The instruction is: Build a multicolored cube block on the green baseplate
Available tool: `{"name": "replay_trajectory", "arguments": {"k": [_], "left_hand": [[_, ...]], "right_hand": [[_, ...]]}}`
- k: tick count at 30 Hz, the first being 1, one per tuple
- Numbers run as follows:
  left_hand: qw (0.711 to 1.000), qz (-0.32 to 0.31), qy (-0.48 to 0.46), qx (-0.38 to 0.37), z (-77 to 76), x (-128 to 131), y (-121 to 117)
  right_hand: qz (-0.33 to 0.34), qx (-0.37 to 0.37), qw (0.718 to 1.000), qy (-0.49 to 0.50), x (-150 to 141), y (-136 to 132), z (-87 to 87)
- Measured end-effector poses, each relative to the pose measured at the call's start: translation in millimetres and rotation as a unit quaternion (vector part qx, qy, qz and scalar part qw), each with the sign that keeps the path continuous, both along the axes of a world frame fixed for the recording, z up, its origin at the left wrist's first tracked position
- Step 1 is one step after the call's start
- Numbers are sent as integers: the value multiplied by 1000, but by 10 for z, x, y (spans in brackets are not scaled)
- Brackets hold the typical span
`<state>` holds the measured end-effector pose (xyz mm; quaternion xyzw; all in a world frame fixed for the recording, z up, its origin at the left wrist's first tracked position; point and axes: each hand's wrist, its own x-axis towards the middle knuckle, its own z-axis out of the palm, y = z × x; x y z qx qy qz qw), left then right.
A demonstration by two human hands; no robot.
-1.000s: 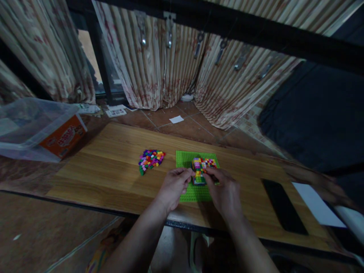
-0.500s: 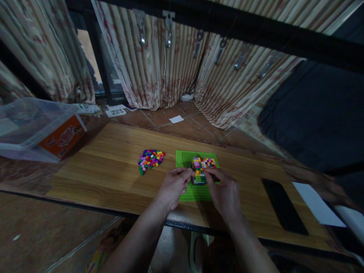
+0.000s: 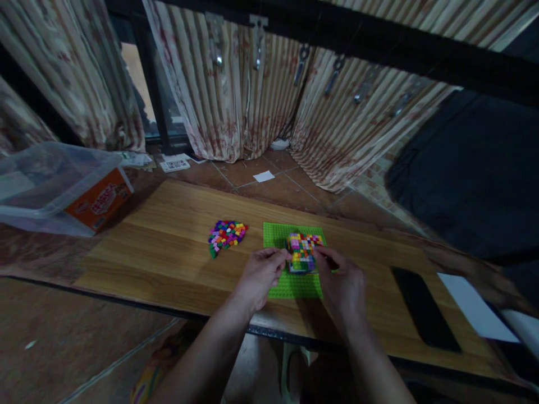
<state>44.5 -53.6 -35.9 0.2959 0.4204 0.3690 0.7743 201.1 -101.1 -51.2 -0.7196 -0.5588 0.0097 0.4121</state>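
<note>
A block build (image 3: 301,259) of many small coloured toy bricks stands on a green studded baseplate (image 3: 275,231). My left hand (image 3: 261,276) is at the build's left side, thumb and forefinger pinched together by its edge. Anything between those fingertips is too small to make out. At the right side, my right hand (image 3: 344,285) has its thumb and fingers drawn together against the build's edge; what they hold, if anything, is hidden. A loose pile of small coloured bricks (image 3: 227,237) lies on the wooden table (image 3: 177,252), left of the baseplate.
On the right of the table lie a black phone-like slab (image 3: 425,308) and a white sheet (image 3: 475,306). A clear plastic bin (image 3: 50,191) with an orange label stands at the left. A dark bar (image 3: 379,42) with hanging metal clips crosses above, before striped curtains (image 3: 236,101).
The view has shifted slightly, so everything sits a little farther right. My right hand has drawn slightly rightward off the build's top, showing more bricks. My left hand stays at the left edge.
</note>
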Motion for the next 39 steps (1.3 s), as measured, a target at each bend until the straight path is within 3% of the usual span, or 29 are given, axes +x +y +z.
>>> {"name": "replay_trajectory", "arguments": {"k": [7, 14, 20, 26, 30, 33, 36, 39], "left_hand": [[1000, -5, -3, 0, -34, 8, 8], [1000, 4, -10, -9, -11, 1, -4], [999, 3, -34, -17, -15, 8, -27], [985, 46, -131, -104, -17, 9, 4], [963, 80, -202, -162, 59, -5, 31], [954, 83, -235, -166, 102, -14, 35], [950, 75, -259, -157, 112, -23, 31], [948, 60, -278, -139, 115, -33, 27]], "right_hand": [[-35, 21, 999, -30, -14, 120, -37], [-21, 25, 999, 35, 9, 184, -189], [-36, 31, 996, 81, -68, 182, -194], [-31, 10, 995, 96, -74, 170, -140], [-59, 79, 993, 61, -131, 95, -7], [20, 121, 992, 36, -246, 4, 102], [124, 90, 988, 11, -366, -64, 151], [166, 50, 984, -29, -436, -87, 150]]}}
